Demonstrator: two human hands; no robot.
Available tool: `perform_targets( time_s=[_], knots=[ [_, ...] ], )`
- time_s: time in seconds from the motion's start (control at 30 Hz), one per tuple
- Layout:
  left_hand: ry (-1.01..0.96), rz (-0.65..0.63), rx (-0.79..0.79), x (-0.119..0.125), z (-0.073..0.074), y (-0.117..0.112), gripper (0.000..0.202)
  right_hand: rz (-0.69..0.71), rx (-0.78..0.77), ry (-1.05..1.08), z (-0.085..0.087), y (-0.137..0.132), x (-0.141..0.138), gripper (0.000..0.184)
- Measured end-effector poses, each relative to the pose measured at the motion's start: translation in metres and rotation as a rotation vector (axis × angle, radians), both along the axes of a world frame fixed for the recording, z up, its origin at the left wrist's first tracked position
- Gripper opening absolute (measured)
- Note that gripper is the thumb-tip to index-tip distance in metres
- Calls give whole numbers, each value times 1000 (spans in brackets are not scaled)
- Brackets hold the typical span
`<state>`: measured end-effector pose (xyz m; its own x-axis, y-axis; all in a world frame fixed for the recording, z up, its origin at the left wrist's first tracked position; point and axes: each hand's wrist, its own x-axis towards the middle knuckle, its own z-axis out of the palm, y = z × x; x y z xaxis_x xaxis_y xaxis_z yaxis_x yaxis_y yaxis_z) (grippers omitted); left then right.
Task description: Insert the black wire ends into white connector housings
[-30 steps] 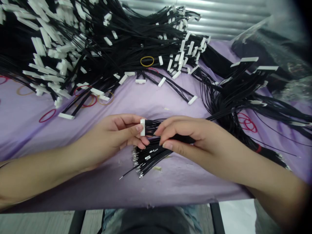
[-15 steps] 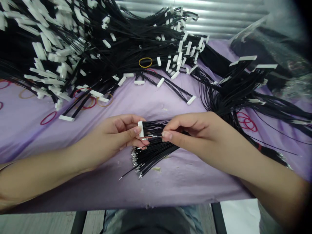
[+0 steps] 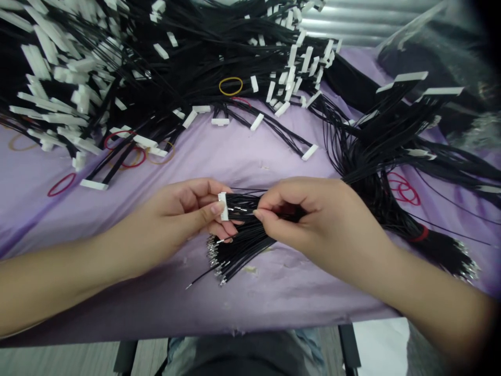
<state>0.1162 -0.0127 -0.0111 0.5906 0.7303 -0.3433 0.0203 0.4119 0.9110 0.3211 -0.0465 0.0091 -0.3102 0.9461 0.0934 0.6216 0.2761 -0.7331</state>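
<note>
Between the thumb and fingers of my left hand (image 3: pixel 195 211) is a white connector housing (image 3: pixel 223 207), with several black wires running out of it to the right. My right hand (image 3: pixel 301 214) is closed in a pinch on a thin black wire (image 3: pixel 246 210), whose silvery crimped tip points at the housing's wire side. Whether that tip has entered a slot is too small to tell. Beneath both hands lies a fanned bundle of loose black wires (image 3: pixel 245 250) with metal terminals at their left ends. One wire sticks out of it to the lower left.
A big heap of black cables with white connectors (image 3: pixel 219 57) covers the back. To the right are more cables (image 3: pixel 364 151), a tied wire bundle (image 3: pixel 442 248) and red rubber bands (image 3: pixel 403 189). A clear plastic bag (image 3: pixel 442 47) stands behind. The purple cloth (image 3: pixel 156 308) ends at the front edge.
The wire tip in my right hand has risen slightly and now lines up with the middle of the housing. Both hands have shifted a little to the left. The camera view has also moved slightly.
</note>
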Motion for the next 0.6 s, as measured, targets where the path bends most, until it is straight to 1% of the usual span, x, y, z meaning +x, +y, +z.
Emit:
perform_targets(
  time_s=[0.17,0.47,0.6],
  knots=[
    [18,-4,6,1,0,2,5,24,16,-31,-1,-1,1,15],
    [-2,-11,-5,0,0,1,6,89,222,-117,-2,2,0,16],
    [-13,-28,-5,-1,1,0,7,94,281,-128,-2,1,0,16]
  ],
)
